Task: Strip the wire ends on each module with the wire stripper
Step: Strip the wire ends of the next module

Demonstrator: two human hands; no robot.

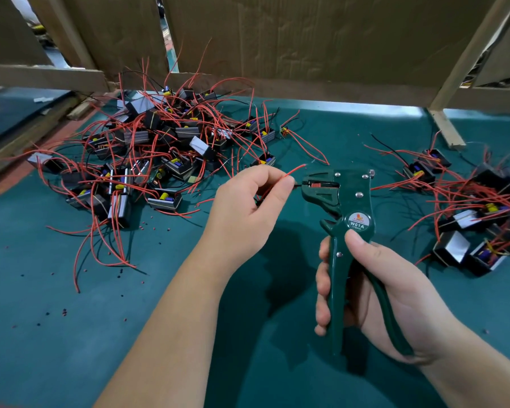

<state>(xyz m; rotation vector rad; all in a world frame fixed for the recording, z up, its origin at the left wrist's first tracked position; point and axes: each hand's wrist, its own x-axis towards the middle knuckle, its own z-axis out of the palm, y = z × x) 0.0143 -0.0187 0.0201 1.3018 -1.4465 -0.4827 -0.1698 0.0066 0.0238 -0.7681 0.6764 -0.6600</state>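
My right hand grips the two handles of a dark green wire stripper, held upright with its jaws pointing left. My left hand pinches wires between thumb and forefinger just left of the jaws. A short black wire end reaches from my fingertips into the jaw opening. A red wire sticks up and to the right from the same pinch. The module these wires belong to is hidden under my left hand.
A large heap of black modules with red wires lies at the back left of the green mat. A smaller group of modules lies at the right. Bits of stripped insulation dot the mat. Cardboard walls stand behind.
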